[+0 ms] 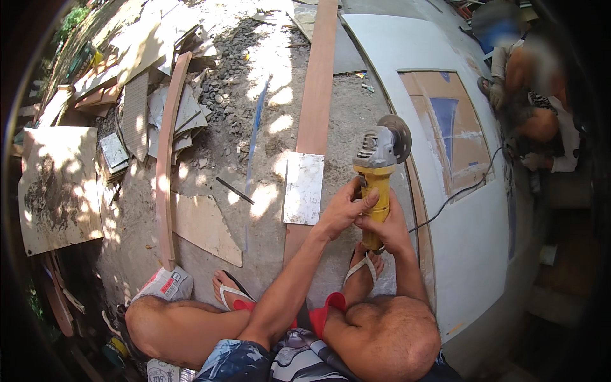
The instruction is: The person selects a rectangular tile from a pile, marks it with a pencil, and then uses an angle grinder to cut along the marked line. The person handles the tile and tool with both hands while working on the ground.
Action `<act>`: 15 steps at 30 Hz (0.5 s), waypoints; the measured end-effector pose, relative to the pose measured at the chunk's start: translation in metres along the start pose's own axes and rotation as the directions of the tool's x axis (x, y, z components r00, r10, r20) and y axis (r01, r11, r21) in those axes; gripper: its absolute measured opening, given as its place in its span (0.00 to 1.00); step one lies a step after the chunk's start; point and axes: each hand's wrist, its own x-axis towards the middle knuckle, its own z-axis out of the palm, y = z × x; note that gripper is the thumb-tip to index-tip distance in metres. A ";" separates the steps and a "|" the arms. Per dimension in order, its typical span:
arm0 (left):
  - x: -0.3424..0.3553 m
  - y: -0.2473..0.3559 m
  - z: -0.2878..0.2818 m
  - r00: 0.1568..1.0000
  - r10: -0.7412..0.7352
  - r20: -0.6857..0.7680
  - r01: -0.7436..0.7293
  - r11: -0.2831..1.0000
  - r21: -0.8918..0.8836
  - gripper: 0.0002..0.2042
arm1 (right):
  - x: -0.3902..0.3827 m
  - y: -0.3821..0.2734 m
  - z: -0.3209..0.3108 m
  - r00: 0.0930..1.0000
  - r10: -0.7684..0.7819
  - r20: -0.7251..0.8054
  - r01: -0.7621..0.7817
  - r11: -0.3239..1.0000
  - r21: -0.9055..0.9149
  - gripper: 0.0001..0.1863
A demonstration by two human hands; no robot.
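A yellow angle grinder (377, 207) with a grey metal head is held upright in front of me, its round disc (400, 139) at the upper right. My left hand (347, 207) wraps its body from the left, the thumb lying across the front. Lower down, my right hand (391, 226) closes round it from the right. A dark cord (455, 194) shows to the right of the grinder and runs over the white panel. Left of my hands, a white tile (303, 189) lies on a long reddish wooden board (318, 89).
A large white door-like panel (468, 254) with a brown and blue inset lies at right. Beyond it another person (534, 114) crouches, wearing gloves. A long timber (167, 165), stacked scrap boards (137, 108) and gravel (232, 70) occupy the left. A bag (167, 283) sits by my left knee.
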 end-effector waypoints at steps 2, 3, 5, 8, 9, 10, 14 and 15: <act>0.007 -0.013 0.002 0.993 -0.085 0.087 0.081 0.996 0.045 0.34 | -0.006 -0.001 -0.008 0.996 0.050 -0.068 -0.046 0.997 0.061 0.34; 0.012 -0.028 0.002 0.991 -0.103 0.089 0.109 0.992 -0.064 0.35 | -0.009 0.002 -0.011 0.996 0.024 -0.081 -0.022 0.999 0.027 0.33; 0.016 -0.054 0.004 0.985 -0.137 0.105 0.160 0.950 -0.268 0.35 | -0.011 0.013 -0.006 0.993 -0.039 -0.108 0.035 0.999 -0.042 0.30; 0.013 -0.059 0.007 0.982 -0.125 0.141 0.172 0.903 -0.395 0.39 | -0.016 0.013 0.001 0.994 0.044 -0.098 -0.042 0.999 0.021 0.32; 0.012 -0.056 0.005 0.981 -0.098 0.167 0.164 0.876 -0.453 0.39 | -0.015 0.009 0.007 0.994 0.076 -0.083 -0.071 0.995 0.070 0.32; 0.013 -0.057 0.006 0.985 -0.092 0.149 0.155 0.855 -0.495 0.38 | -0.014 0.016 0.007 0.994 0.072 -0.084 -0.066 0.995 0.076 0.32; 0.015 -0.065 0.002 0.989 -0.080 0.123 0.133 0.847 -0.515 0.35 | -0.014 0.026 0.013 0.993 0.037 -0.115 -0.029 0.997 0.072 0.30; 0.014 -0.067 0.002 0.989 -0.100 0.109 0.141 0.857 -0.496 0.34 | -0.015 0.030 0.013 0.992 0.032 -0.120 -0.024 0.997 0.071 0.30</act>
